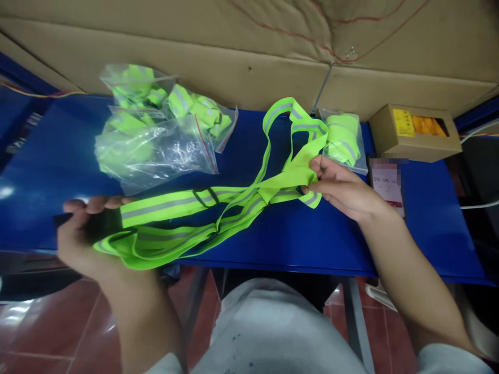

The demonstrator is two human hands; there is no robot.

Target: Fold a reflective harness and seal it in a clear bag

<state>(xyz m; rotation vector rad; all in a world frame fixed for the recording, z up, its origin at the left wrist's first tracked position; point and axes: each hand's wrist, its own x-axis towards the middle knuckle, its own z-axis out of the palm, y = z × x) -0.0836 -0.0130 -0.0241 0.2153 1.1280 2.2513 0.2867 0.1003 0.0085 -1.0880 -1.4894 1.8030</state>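
Note:
A neon-green reflective vest (pixel 167 204) made of elastic straps with grey stripes and black buckles stretches between my two hands over the blue table. My left hand (pixel 83 236) is closed around its left end, where a black patch shows between the fingers and the palm. On the other side, my right hand (pixel 343 187) pinches the straps between thumb and fingers. Loops of strap beyond that grip lie toward the back of the table. Just behind my right hand sits a clear bag (pixel 343 137) with a folded green strap bundle inside.
Several clear zip bags (pixel 156 150) of green straps are heaped at the back left. A cardboard box (pixel 415 132) with orange contents stands back right, near a phone (pixel 385 182) showing a timer. Cardboard panels (pixel 175 57) rise behind the blue table (pixel 312 244).

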